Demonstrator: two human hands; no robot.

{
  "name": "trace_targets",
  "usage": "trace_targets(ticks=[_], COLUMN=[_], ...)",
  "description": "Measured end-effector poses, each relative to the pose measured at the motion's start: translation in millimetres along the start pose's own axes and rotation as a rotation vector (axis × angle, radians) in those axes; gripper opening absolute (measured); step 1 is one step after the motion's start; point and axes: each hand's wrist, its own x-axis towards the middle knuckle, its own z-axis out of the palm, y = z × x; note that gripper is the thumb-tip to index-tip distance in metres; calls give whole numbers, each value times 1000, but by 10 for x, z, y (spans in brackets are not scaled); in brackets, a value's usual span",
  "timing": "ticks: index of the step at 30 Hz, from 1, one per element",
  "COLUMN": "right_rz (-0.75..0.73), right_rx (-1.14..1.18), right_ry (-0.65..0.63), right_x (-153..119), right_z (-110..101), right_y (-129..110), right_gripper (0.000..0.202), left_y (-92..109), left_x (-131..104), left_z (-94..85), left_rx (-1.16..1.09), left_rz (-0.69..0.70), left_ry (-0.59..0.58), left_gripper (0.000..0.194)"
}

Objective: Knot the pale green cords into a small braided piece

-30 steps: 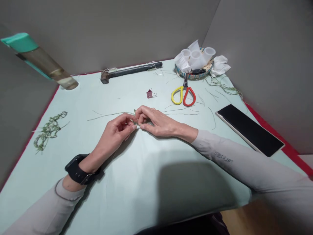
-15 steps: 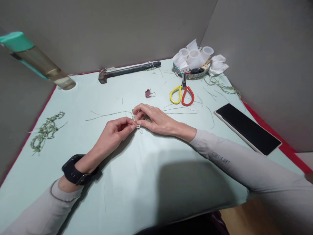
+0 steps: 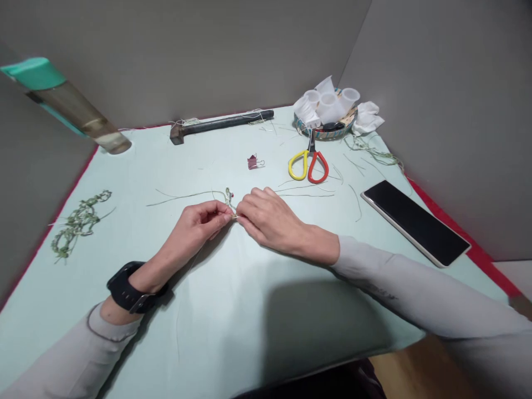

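Observation:
My left hand pinches a thin green cord between thumb and fingertips near the middle of the table. Close against it, my right hand is closed with its fingertips on the same cord, its palm turned down. A small knotted piece of green cord, with a tiny red spot, stands just above the fingertips. From it a long loose cord end runs left over the table. Exactly what lies between the right fingertips is hidden.
Scissors and a binder clip lie beyond my hands. Behind stand a hammer and a basket of plastic cups. A phone is at right; knotted cords and a bottle are at left.
My right hand has turned palm down and shifted slightly right, its fingers folding in. More of the knotted cord shows now. My left hand keeps its pinch in nearly the same place.

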Motion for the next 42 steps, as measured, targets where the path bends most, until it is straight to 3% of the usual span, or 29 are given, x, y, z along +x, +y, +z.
trace_targets(ticks=[8, 15, 18, 22, 26, 29, 33, 36, 39, 42], right_rz=[166, 357, 400, 414, 397, 245, 122, 136, 158, 137], right_rx=[220, 353, 265, 46, -224, -313, -175, -171, -186, -161], right_ry=[-60, -238, -310, -381, -323, -220, -250, -220, -189, -180], right_x=[-206, -471, -530, -690, -845, -755, -384, -156, -87, -103], right_z=[-304, -464, -593, -1031, -1388, -1234, -633, -271, -119, -114], right_y=[-11, -13, -19, -104, -156, -160, -161, -144, -97, -39], right_gripper=[6, 6, 6, 16, 21, 17, 16, 11, 10, 12], left_y=[31, -43, -75, -91, -70, -41, -15, -15, -23, -20], left_x=[-11, 5, 16, 18, 0, -16, -23, -17, -10, -9], left_z=[9, 18, 17, 9, 6, 7, 8, 11, 20, 27], left_rx=[71, 88, 92, 95, 99, 109, 133, 144, 152, 162], left_rz=[24, 22, 22, 25, 16, 9, 22, 38, 55, 81], left_ry=[-33, -31, -26, -28, -27, -18, -5, -6, -3, 10], left_gripper=[25, 24, 25, 25, 24, 23, 24, 25, 25, 26])
